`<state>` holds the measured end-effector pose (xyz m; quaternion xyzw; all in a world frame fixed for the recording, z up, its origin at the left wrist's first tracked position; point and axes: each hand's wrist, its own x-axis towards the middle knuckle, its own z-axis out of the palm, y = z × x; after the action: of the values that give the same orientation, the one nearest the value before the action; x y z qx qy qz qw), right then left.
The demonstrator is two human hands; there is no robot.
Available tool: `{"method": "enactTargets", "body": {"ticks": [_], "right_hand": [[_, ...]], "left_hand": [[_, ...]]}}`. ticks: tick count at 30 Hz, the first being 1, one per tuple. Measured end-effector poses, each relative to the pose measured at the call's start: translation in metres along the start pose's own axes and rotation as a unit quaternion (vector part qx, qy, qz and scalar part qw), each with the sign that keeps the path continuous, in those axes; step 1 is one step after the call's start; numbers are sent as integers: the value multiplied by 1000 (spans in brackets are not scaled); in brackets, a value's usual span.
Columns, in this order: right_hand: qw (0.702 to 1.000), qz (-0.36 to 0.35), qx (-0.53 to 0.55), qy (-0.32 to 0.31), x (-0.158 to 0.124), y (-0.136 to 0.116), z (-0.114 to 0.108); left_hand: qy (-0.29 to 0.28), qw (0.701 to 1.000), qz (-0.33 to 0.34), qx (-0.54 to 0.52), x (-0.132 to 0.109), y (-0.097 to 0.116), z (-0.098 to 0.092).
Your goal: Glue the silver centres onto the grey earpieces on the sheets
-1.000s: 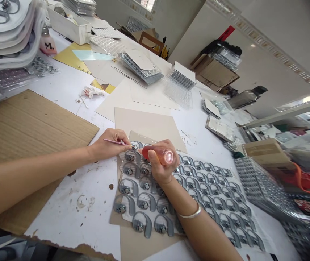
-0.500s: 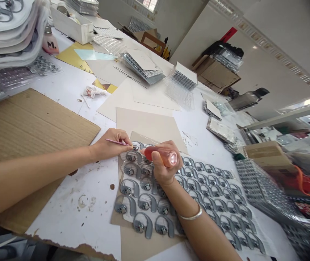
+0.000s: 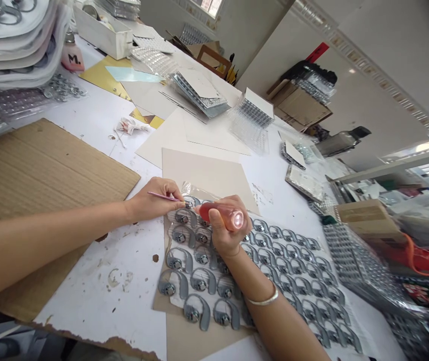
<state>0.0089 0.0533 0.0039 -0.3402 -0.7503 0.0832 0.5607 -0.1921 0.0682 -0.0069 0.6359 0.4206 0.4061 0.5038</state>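
Grey earhooks (image 3: 199, 285) lie below, left hand (image 3: 158, 201) pinching a pick (image 3: 164, 197), right hand (image 3: 225, 225) clutching an orange tool (image 3: 218, 213).

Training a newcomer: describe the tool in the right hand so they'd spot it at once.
On the white table, find the rows of grey hook-shaped parts. The right hand holds the tool over them. Its fat translucent orange grip sets it apart from the thin pink pick in the left hand.

The right hand (image 3: 227, 225) hides some of the grey ear-hook pieces (image 3: 199, 281) beneath it. The white trays (image 3: 15, 45) at ten o'clock run off the frame, and the studded sheets (image 3: 353, 260) at four o'clock blur.
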Motion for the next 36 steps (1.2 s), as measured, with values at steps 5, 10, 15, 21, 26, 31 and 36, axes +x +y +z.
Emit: {"method": "enactTargets", "body": {"ticks": [5, 10, 15, 21, 26, 31, 36], "right_hand": [[1000, -6, 3, 1, 1, 0, 1], [1000, -3, 2, 4, 1, 1, 2], [1000, 5, -15, -2, 1, 1, 1], [999, 37, 1, 18, 1, -2, 2], [937, 279, 167, 126, 23, 6, 0], [797, 477, 350, 123, 46, 29, -12], [724, 538, 427, 64, 43, 46, -21]], "left_hand": [[1, 1000, -5, -10, 0, 0, 0], [0, 1000, 1, -11, -1, 0, 0], [-1, 1000, 7, -3, -2, 0, 0], [1, 1000, 2, 9, -1, 2, 0], [16, 999, -21, 28, -1, 7, 0], [31, 998, -45, 33, -1, 15, -3], [73, 995, -59, 29, -5, 32, -9]]}}
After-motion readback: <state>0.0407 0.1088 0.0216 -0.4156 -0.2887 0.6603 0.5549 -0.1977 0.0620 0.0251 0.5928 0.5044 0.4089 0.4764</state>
